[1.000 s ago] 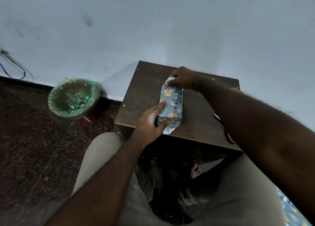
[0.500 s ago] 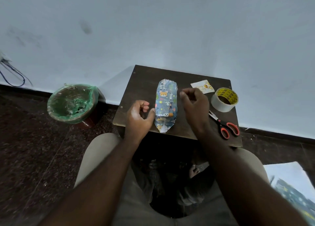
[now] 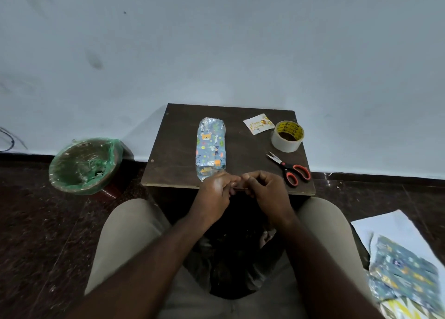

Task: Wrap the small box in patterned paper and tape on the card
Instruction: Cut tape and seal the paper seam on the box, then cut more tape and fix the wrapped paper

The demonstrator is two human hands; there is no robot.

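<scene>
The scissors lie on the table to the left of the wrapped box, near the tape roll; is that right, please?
Not quite. The head view shows the scissors right of the wrapped box, not left; they do lie on the table near the tape roll.

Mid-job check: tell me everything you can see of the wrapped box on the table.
The wrapped box is a long, narrow parcel in glossy blue-grey paper printed with cartoon animals, an orange bear face among them. It lies flat on the dark wooden table, its length running away from the person. The far end is folded shut and shines; the near end tapers to a pointed flap. The left hand sits at that near end; whether it touches the paper cannot be told. Its top shows no card.
</scene>
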